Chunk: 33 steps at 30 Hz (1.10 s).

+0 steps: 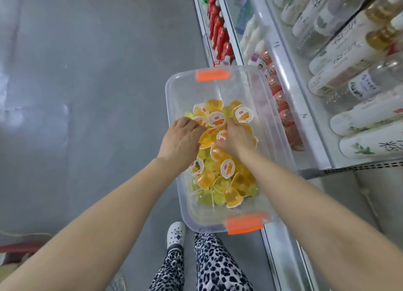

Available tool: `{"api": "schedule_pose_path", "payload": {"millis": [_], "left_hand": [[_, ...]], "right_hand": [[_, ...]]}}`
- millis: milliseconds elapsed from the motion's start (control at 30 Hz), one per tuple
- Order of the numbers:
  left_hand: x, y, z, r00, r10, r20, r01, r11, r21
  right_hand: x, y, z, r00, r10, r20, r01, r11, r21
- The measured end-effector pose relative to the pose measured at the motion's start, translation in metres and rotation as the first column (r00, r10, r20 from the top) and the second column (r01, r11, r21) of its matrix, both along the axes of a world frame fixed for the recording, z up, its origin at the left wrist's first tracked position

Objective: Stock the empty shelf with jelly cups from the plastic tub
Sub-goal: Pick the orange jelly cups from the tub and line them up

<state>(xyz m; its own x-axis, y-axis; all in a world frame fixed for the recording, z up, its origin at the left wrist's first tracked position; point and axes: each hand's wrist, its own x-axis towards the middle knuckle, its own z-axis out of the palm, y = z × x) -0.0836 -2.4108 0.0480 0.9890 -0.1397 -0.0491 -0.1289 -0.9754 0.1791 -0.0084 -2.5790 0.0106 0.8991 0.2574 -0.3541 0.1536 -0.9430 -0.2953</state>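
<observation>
A clear plastic tub (189, 194) with orange handles stands on the grey floor next to the shelving. It holds a heap of several orange and yellow jelly cups (226, 181) with white fruit-print lids. Both my hands reach down into the heap near its far end. My left hand (181, 138) has its fingers curled down around cups at the left side. Close beside it, my right hand (236, 138) grips cups in the middle, fingers hidden among them.
White shelving (290, 107) runs along the right, carrying red bottles (220, 35), strawberry-print cups (281, 98) and white-labelled bottles (349, 57). Grey floor (87, 94) lies to the left. My leopard-print legs and a white shoe (176, 234) stand just behind the tub.
</observation>
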Motion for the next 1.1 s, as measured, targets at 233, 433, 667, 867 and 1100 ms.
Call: {"api": "schedule_pose_path", "payload": {"millis": [233,433,667,867,1100], "left_hand": [[0.022,-0.021,0.014,0.986,0.007,-0.166,-0.010,1.000,-0.021],[0.080,-0.045,-0.013,0.965,-0.008,-0.262,-0.001,0.999,-0.035],[0.098,-0.044,-0.031,0.972,-0.070,-0.225,0.090,0.993,0.081],[0.078,-0.043,-0.011,0.977,-0.093,-0.191,0.086,0.995,-0.045],[0.027,-0.039,0.036,0.990,-0.102,-0.097,0.077,0.968,-0.239]], "right_hand": [[-0.023,-0.030,0.020,1.000,-0.025,0.009,0.024,0.991,0.130],[-0.041,-0.060,0.009,0.997,-0.021,0.079,0.011,0.992,0.124],[-0.049,-0.071,0.008,0.995,-0.037,0.094,0.025,0.992,0.124],[-0.067,-0.076,0.027,0.993,-0.039,0.114,0.022,0.989,0.148],[-0.102,-0.085,0.071,0.971,-0.139,0.193,0.102,0.977,0.189]]}}
